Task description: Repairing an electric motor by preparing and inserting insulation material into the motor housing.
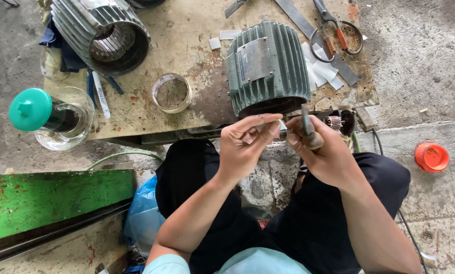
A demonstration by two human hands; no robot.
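while my right hand (323,147) grips the tool handle (308,133) and left hand (245,144) pinches a small part, keep tip steady at green motor (267,68) mouth, w/ light pressure.

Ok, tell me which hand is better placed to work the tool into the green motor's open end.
Right, probably. The right hand already grips the tool, close beneath the green motor; the left hand only pinches something small beside it.

A low worn board (197,109) carries a green motor (268,66), scissors (334,30) and a tape roll (171,93).

Grey motor housing (103,33), tape roll (171,92) — scissors (334,30), orange cap (432,156)
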